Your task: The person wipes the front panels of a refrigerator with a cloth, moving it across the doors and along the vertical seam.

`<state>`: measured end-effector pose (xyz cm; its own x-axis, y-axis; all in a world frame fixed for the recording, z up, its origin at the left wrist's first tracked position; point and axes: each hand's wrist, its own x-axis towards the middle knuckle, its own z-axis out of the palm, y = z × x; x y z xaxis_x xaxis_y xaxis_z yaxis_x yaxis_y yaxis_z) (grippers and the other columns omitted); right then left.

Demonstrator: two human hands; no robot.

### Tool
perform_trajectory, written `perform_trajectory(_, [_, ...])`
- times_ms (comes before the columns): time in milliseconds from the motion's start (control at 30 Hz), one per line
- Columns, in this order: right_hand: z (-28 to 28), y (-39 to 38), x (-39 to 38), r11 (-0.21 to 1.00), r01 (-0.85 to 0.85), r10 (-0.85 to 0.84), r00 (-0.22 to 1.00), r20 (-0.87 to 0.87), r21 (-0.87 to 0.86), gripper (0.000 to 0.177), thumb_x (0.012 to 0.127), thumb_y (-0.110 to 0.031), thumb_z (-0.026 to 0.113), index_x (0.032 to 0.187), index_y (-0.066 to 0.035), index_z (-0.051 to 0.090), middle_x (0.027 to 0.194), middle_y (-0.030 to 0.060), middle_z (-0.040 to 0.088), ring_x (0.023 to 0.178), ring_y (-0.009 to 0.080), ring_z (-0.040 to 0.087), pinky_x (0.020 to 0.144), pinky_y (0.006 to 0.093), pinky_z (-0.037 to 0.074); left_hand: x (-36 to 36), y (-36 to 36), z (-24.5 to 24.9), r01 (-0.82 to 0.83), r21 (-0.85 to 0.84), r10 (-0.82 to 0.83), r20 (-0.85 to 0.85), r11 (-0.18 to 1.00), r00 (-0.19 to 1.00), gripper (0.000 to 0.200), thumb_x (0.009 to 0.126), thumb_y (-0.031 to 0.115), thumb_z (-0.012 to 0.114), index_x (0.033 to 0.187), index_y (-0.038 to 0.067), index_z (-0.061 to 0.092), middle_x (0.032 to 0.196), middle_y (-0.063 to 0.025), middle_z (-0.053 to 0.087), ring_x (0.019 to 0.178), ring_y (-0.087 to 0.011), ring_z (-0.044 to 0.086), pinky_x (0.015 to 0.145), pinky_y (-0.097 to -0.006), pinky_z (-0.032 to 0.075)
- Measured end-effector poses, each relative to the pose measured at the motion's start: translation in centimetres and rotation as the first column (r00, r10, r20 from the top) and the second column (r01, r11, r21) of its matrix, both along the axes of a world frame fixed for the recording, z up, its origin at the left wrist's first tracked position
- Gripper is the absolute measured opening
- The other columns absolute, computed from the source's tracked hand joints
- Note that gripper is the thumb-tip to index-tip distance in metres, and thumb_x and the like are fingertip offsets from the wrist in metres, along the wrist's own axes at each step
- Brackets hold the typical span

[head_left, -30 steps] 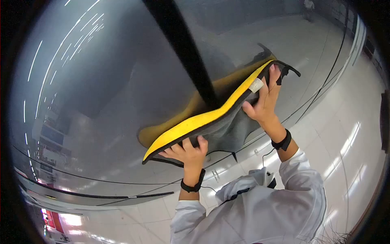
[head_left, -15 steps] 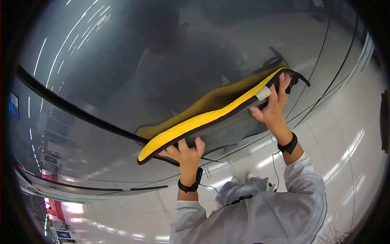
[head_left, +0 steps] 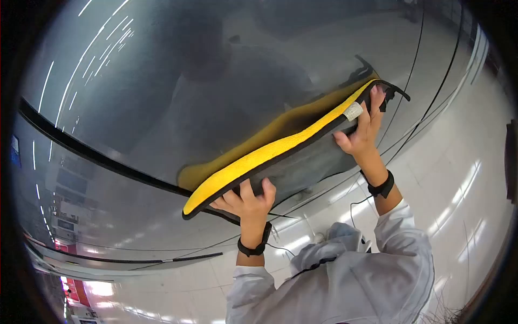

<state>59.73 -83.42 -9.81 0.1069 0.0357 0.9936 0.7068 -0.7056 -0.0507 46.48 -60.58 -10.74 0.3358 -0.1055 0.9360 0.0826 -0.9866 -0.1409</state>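
A cloth (head_left: 264, 156) with a yellow face, black edging and a white label (head_left: 353, 112) stretches slantwise along a dark, glossy vehicle panel (head_left: 259, 70), which mirrors it. My left hand (head_left: 248, 202) grips the lower left part, fingers curled at the black edge and thumb raised. Higher up, my right hand (head_left: 363, 135) holds the other end near the label, its thumb apart from the long fingers. A black strip (head_left: 398, 90) sticks out at that upper right corner. Below the yellow face, a grey surface shows between both hands.
A long black trim strip (head_left: 102, 157) runs across the panel to the cloth's left end. Another dark strip (head_left: 178, 259) lies lower left. Panel seams curve at the right, and glossy pale floor (head_left: 448, 183) shows beyond. Thin cables hang by both wristbands.
The right end of the cloth and my right hand have shifted slightly up. My left hand stays almost in place, and the cloth's yellow face shows a little wider.
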Motion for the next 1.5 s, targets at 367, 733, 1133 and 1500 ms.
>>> perform_trajectory(367, [-0.3, -0.1, 0.4, 1.000, -0.030, 0.030, 1.000, 0.008, 0.002, 0.063, 0.072, -0.051, 0.048, 0.113, -0.004, 0.043, 0.124, 0.0243, 0.031, 0.112, 0.0428, 0.031, 0.091, 0.0517, 0.019, 0.3, -0.2, 0.1, -0.048, 0.014, 0.048, 0.013, 0.999, 0.999, 0.050, 0.071, 0.032, 0.048, 0.113, 0.006, 0.037, 0.121, -0.0222, 0.026, 0.118, -0.0437, 0.014, 0.091, -0.0622, 0.006])
perform_trajectory(733, [-0.1, -0.4, 0.6, 0.999, -0.046, 0.046, 0.999, 0.013, -0.010, 0.060, 0.073, -0.051, 0.047, 0.111, -0.005, 0.045, 0.123, 0.0223, 0.032, 0.110, 0.0423, 0.032, 0.088, 0.0531, 0.025, 0.7, 0.1, -0.6, -0.057, -0.007, 0.058, 0.030, 0.998, 0.998, 0.053, 0.074, 0.039, 0.048, 0.115, 0.008, 0.035, 0.121, -0.0220, 0.027, 0.117, -0.0430, 0.016, 0.090, -0.0606, 0.009])
perform_trajectory(1133, [-0.2, 0.3, -0.3, 0.998, -0.052, 0.049, 0.994, -0.094, -0.027, 0.063, 0.071, -0.045, 0.050, 0.118, -0.005, 0.036, 0.128, 0.0218, 0.024, 0.112, 0.0435, 0.028, 0.088, 0.0534, 0.023, 0.3, 0.5, -0.8, -0.098, -0.023, 0.098, -0.001, 0.995, 0.995, 0.051, 0.076, 0.042, 0.043, 0.113, 0.009, 0.037, 0.118, -0.0200, 0.031, 0.110, -0.0441, 0.022, 0.084, -0.0591, 0.019])
perform_trajectory(1500, [0.8, 0.8, -0.9, 0.997, -0.074, 0.073, 0.989, -0.126, -0.001, 0.072, 0.062, -0.039, 0.057, 0.120, -0.005, 0.032, 0.126, 0.0256, 0.024, 0.112, 0.0449, 0.026, 0.089, 0.0563, 0.017, -0.2, 1.3, -1.0, -0.147, 0.066, 0.148, -0.009, 0.987, 0.989, 0.044, 0.072, 0.041, 0.045, 0.103, 0.010, 0.042, 0.109, -0.0188, 0.035, 0.107, -0.0422, 0.029, 0.086, -0.0615, 0.018])
